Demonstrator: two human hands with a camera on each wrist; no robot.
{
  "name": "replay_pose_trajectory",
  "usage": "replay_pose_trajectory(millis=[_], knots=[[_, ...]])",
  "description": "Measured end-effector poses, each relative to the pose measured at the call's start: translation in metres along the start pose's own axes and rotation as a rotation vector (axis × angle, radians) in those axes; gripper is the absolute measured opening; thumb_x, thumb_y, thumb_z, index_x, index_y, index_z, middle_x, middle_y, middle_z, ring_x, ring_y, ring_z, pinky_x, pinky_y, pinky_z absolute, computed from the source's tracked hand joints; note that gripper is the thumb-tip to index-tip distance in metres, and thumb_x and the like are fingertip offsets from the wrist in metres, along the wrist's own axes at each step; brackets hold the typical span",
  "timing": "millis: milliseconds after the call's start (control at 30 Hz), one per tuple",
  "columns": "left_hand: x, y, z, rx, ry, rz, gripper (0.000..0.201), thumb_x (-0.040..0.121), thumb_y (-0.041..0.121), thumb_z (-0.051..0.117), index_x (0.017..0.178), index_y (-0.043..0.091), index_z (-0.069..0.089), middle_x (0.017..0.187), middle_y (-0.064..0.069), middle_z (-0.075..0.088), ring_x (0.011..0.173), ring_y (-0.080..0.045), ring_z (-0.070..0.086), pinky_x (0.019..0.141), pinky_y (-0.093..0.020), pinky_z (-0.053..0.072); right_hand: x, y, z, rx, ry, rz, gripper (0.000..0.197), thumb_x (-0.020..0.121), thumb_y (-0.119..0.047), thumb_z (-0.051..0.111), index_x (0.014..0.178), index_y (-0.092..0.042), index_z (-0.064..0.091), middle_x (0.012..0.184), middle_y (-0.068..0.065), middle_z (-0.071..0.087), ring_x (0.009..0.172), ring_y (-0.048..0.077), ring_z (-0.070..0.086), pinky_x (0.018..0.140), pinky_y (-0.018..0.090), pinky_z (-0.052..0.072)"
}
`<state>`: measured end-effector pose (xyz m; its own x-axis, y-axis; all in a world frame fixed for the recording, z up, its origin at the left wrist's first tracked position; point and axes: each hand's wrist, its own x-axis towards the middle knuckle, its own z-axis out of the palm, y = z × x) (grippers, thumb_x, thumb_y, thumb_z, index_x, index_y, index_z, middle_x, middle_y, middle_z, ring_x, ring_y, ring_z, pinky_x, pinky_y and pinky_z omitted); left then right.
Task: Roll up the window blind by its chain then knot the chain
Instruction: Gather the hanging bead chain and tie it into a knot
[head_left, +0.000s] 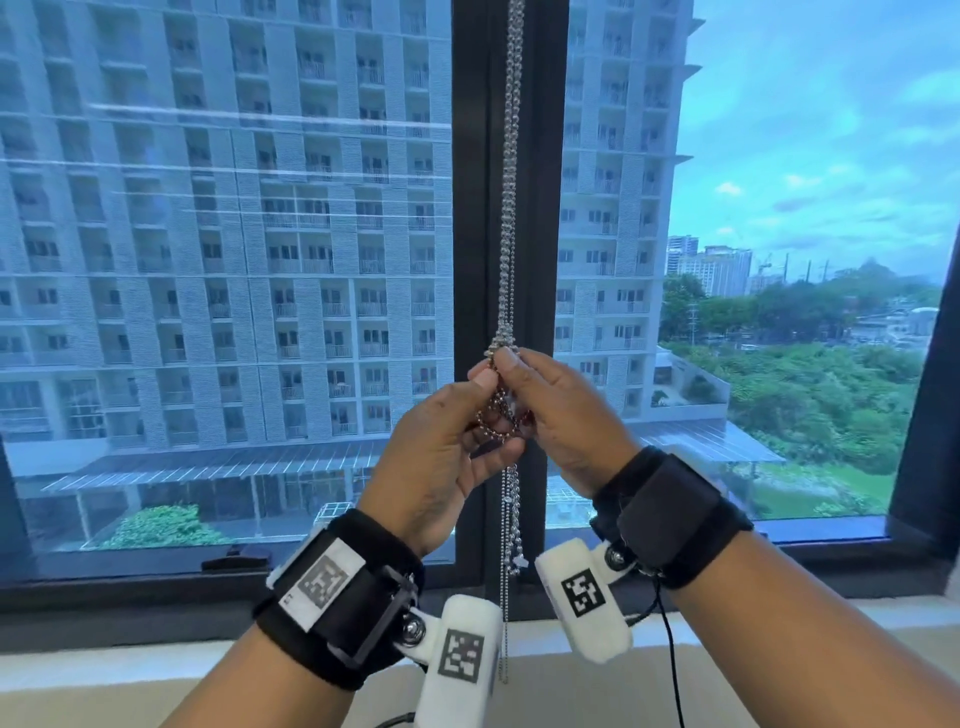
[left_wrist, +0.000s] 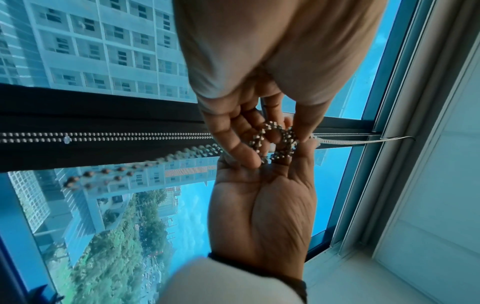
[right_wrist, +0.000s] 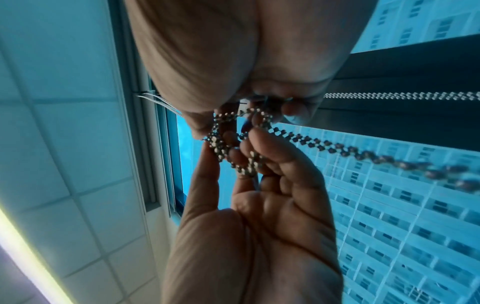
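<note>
At the window, we hold the bead chain (head_left: 511, 171) where it hangs in front of the dark window frame (head_left: 475, 208), our left hand (head_left: 441, 457) and right hand (head_left: 569, 421) meeting at chest height. The fingers (left_wrist: 235, 142) of both hands are curled and pinching coils of the chain, which the wrist views show looped into a small ring (left_wrist: 275, 139) between them. The glass shows no blind fabric at all, and what looks like its bottom rail sits at the top of the window in the wrist views, so we judge the rolling-up done. What remains is the knot: a loop is formed but looks loose, not yet pulled tight. Below our hands the free strands (head_left: 511, 519) dangle toward the window sill (head_left: 156, 660).
</note>
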<state>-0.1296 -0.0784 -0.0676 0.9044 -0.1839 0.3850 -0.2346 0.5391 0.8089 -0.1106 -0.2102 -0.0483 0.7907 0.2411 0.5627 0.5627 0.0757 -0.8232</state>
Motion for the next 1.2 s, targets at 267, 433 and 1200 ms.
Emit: replay_pose_trajectory(millis=[267, 433, 1200], knots=[[-0.006, -0.012, -0.011, -0.014, 0.029, -0.075, 0.015, 0.096, 0.015, 0.058, 0.088, 0.008, 0.069, 0.079, -0.008, 0.071, 0.061, -0.011, 0.058, 0.064, -0.027, 0.058, -0.003, 0.009, 0.002, 0.123, 0.017, 0.024, 0.031, 0.098, -0.036, 0.051, 0.116, -0.013, 0.063, 0.069, -0.007, 0.053, 0.056, 0.005, 0.049, 0.059, 0.022, 0.044], [-0.01, -0.02, -0.021, -0.061, 0.034, -0.102, 0.014, 0.096, 0.012, 0.058, 0.099, 0.002, 0.066, 0.094, -0.013, 0.072, 0.071, -0.014, 0.063, 0.07, -0.031, 0.061, -0.007, 0.016, 0.001, -0.012, -0.018, 0.028, 0.039, 0.1, -0.042, 0.048, 0.098, -0.009, 0.068, 0.068, -0.007, 0.056, 0.061, 0.008, 0.05, 0.064, 0.025, 0.046], [0.007, -0.035, -0.045, 0.41, 0.275, -0.023, 0.007, 0.094, 0.023, 0.064, 0.091, 0.017, 0.063, 0.095, -0.003, 0.063, 0.096, -0.019, 0.063, 0.087, -0.035, 0.054, -0.027, 0.098, -0.013, -0.038, 0.004, 0.271, 0.018, 0.107, -0.024, 0.042, 0.111, -0.015, 0.056, 0.082, 0.011, 0.064, 0.059, 0.02, 0.061, 0.054, 0.032, 0.049]])
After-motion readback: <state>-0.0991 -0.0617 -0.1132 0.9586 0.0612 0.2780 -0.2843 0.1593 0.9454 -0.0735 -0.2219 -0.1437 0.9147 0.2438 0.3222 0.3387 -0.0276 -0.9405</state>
